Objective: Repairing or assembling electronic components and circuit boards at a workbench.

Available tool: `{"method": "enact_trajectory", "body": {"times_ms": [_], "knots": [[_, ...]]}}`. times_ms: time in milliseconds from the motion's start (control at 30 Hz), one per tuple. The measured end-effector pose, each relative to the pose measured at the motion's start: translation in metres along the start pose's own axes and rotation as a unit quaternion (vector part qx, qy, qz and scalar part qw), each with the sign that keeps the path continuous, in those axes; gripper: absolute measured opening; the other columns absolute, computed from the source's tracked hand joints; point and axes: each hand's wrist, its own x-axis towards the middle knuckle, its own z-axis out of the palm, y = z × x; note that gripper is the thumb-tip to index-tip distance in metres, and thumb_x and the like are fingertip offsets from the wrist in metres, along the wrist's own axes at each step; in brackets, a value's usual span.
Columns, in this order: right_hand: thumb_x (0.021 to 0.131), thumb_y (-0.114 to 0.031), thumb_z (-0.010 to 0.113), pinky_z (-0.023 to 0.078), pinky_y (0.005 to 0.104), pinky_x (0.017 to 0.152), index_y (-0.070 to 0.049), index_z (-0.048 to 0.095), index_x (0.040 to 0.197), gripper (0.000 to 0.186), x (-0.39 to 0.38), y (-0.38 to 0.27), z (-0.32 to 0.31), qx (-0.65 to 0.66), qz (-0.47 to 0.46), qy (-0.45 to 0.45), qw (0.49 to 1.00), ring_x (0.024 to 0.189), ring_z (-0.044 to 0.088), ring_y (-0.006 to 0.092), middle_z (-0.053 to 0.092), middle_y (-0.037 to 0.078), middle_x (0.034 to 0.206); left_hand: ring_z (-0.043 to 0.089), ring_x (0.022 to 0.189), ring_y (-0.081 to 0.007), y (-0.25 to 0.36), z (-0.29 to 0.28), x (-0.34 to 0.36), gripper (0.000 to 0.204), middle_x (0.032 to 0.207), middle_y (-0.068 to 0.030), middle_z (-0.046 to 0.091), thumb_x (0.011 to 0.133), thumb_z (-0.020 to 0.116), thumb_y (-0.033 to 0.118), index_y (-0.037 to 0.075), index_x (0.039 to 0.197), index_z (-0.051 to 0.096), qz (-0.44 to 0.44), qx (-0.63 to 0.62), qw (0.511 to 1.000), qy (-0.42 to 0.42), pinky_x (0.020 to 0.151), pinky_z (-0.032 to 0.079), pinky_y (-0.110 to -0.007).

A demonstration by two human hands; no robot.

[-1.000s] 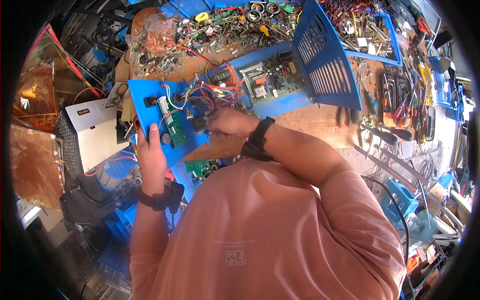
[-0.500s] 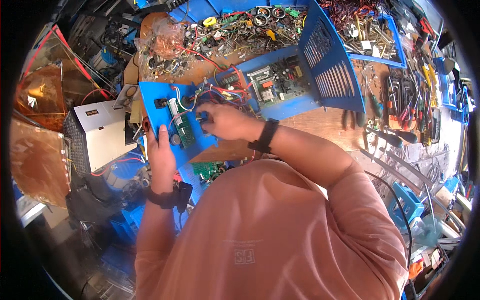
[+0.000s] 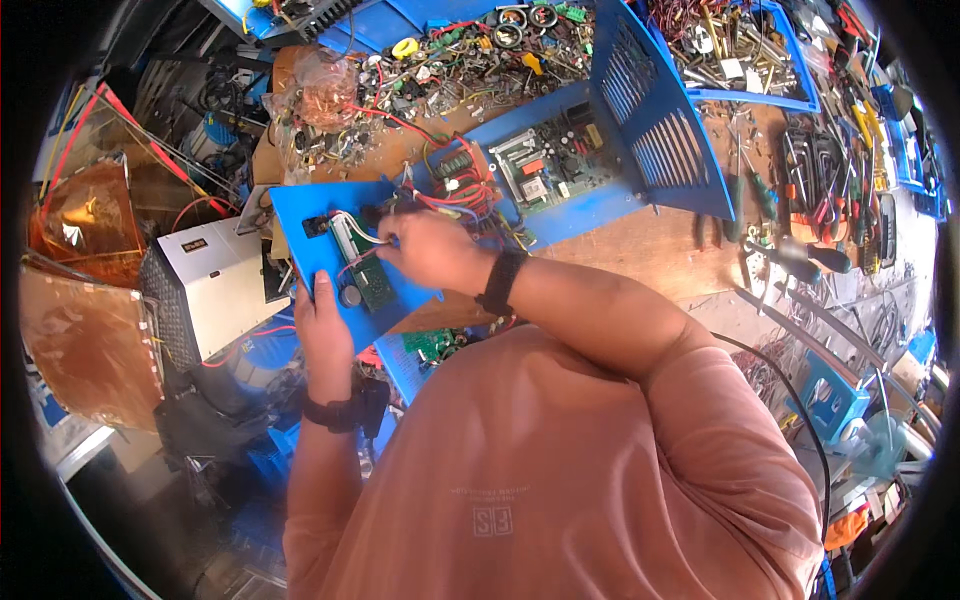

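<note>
Holding: the left hand [image 3: 322,325] grips the lower edge of the blue panel [image 3: 300,225], thumb laid up its face, fingers wrapped behind it.
Working hand: the right hand [image 3: 425,250] rests on the panel's upper right part, fingers curled close among the red and white wires [image 3: 452,190]; whether they pinch a wire or a fitting cannot be told, since the knuckles hide the tips.
Panel position: raised and tilted toward the person, above the near edge of the wooden bench [image 3: 640,235], tethered by its wires to the open blue chassis [image 3: 560,205] behind it.
Panel fittings: a small green circuit board [image 3: 370,280] sits at the centre, a round dark knob [image 3: 350,296] just beside it and a black switch [image 3: 316,226] near the upper left corner.
Chassis contents: a larger circuit board [image 3: 540,160] lies inside, beside the upright vented blue cover [image 3: 650,120].
Surroundings: loose parts and cable scraps [image 3: 440,60] crowd the far bench; hand tools [image 3: 820,180] lie to the right; a white metal box [image 3: 215,285] stands to the left.
Technique: judged from this view, keep the panel steady with the left hand, leave the tethering wires slack, and grip at the connector rather than pulling on the wire.
Risk: a sharp tug could strain the solder joints on the small board.
</note>
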Motion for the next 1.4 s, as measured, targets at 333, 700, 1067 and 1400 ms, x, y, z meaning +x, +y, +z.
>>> {"method": "enact_trajectory", "body": {"times_ms": [333,700,1067,1400], "knots": [[0.077,-0.01,0.058,0.053,0.0472,0.07,-0.008,0.069,0.086,0.014,-0.008,0.009,-0.005,-0.046,-0.079,-0.044,0.995,0.08,0.068,0.0365,0.068,0.016,0.081,0.059,0.103,-0.0292,-0.004,-0.005,0.004,0.05,0.119,-0.0205,0.061,0.103,0.043,0.035,-0.007,0.128,0.053,-0.032,0.025,0.999,-0.013,0.093,0.045,-0.038],[0.079,-0.014,0.066,0.051,0.0455,0.083,-0.01,0.07,0.094,0.017,-0.015,0.008,-0.01,0.041,-0.078,0.007,0.996,0.096,0.063,0.0341,0.058,0.013,0.105,0.058,0.106,-0.0301,-0.009,-0.007,0.004,0.057,0.119,-0.0218,0.061,0.103,0.042,0.041,-0.008,0.129,0.052,-0.057,0.038,0.998,-0.001,0.095,0.044,-0.038],[0.081,-0.025,0.069,0.051,0.0486,0.078,-0.005,0.068,0.087,0.021,0.031,-0.004,-0.006,0.026,-0.061,-0.008,0.998,0.086,0.065,0.0394,0.067,0.019,0.089,0.058,0.103,-0.0297,-0.002,-0.003,0.0,0.054,0.116,-0.0205,0.062,0.103,0.042,0.04,-0.007,0.128,0.053,-0.038,0.011,0.999,0.006,0.093,0.043,-0.038],[0.089,-0.014,0.061,0.053,0.0304,0.053,-0.002,0.067,0.108,0.023,0.06,0.005,-0.052,0.225,0.08,-0.201,0.95,0.067,0.066,0.0166,0.066,0.008,0.076,0.058,0.103,-0.0289,-0.002,-0.003,0.001,0.052,0.117,-0.0206,0.062,0.103,0.043,0.037,-0.008,0.127,0.053,-0.034,0.008,0.999,-0.002,0.094,0.043,-0.037]]}}
